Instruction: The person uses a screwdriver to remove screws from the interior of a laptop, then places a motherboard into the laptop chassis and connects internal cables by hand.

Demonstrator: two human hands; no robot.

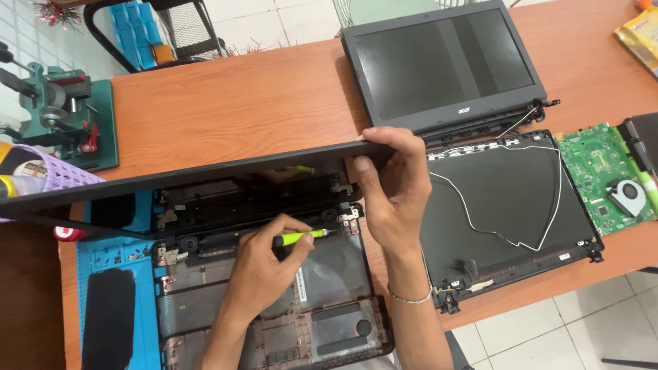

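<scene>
Two bare hands work on an opened laptop base [274, 308] lying on a blue mat [110, 257] on the wooden table [240, 103]. The left hand [264, 270] is closed around a green screwdriver [298, 238], its tip at the right hinge [347, 214]. The right hand [391, 185] clamps the edge of the raised screen lid [171, 181], holding it tilted above the base. Beside them lie a detached display panel [442, 62], a back cover [504, 205] and a green motherboard [600, 175].

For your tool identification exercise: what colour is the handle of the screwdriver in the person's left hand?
Bright yellow-green; the screwdriver shows best in the head view.
</scene>
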